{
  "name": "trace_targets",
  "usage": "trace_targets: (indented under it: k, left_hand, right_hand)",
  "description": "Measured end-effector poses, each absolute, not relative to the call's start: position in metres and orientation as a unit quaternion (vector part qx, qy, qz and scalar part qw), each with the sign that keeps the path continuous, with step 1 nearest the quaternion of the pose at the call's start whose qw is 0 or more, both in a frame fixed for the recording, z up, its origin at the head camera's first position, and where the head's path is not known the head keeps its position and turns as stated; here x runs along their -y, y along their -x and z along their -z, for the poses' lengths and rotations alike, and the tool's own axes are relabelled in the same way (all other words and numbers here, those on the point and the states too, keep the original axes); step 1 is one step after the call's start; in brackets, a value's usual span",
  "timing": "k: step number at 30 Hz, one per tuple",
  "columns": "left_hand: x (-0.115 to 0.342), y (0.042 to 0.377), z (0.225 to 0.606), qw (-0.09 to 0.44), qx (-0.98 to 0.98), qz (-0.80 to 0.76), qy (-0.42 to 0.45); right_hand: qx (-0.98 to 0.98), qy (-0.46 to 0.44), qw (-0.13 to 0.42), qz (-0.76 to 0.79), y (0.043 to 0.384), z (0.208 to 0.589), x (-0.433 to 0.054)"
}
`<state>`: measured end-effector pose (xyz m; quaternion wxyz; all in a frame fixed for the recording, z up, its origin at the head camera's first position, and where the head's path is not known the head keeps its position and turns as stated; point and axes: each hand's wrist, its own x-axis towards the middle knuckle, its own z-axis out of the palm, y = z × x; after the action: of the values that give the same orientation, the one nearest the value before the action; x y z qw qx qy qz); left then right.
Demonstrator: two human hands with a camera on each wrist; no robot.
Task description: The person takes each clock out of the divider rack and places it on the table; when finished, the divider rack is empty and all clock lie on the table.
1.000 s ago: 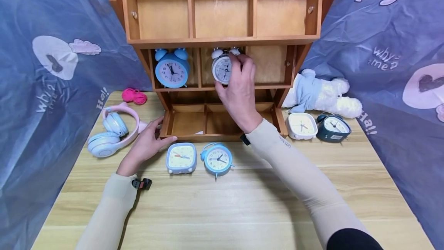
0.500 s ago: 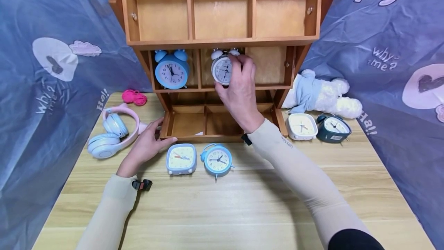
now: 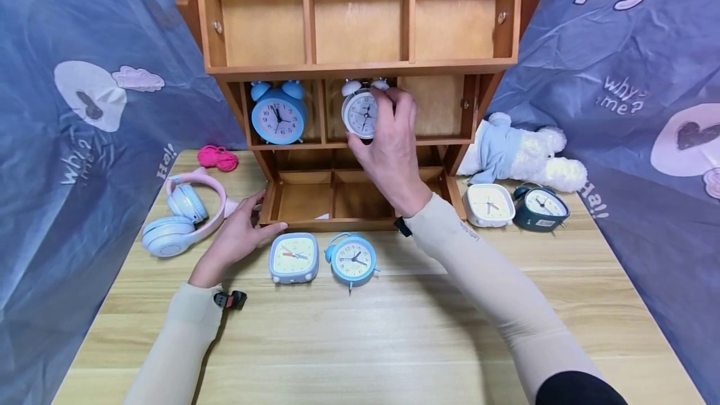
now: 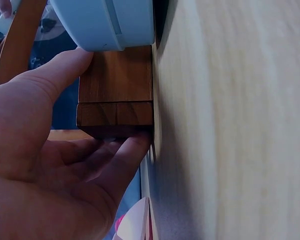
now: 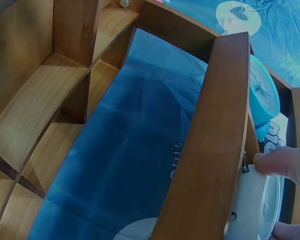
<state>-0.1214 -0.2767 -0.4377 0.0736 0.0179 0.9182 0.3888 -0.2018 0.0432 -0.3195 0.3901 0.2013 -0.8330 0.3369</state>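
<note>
**Head view: white clock held in the shelf's middle bay**

Upright, dial facing out, the white twin-bell clock (image 3: 361,111) stands in the wooden shelf's (image 3: 360,67) middle-row centre compartment, pinched by the right hand (image 3: 388,149). A blue twin-bell clock (image 3: 278,116) fills the left bay. The left hand (image 3: 239,236), fingers relaxed, presses the shelf's lower left corner.

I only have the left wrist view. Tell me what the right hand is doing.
Observer: The right hand grips a white twin-bell alarm clock in the middle-row centre compartment of the wooden shelf.
Operator: Report what sits beside it.
Observer: A blue twin-bell alarm clock stands in the compartment to its left.
Operator: Say what my left hand is bracing.
Observer: The left hand rests against the shelf's bottom front corner, next to pink and blue headphones.
</note>
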Motion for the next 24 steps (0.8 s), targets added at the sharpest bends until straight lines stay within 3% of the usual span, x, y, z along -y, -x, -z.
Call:
trace_targets:
  k: [24]
  left_hand:
    - [0.2774, 0.1229, 0.4399, 0.069, -0.917, -0.392, -0.024]
  right_hand:
    - [0.831, -0.214, 0.389, -0.335, 0.1936, 0.3141, -0.0454]
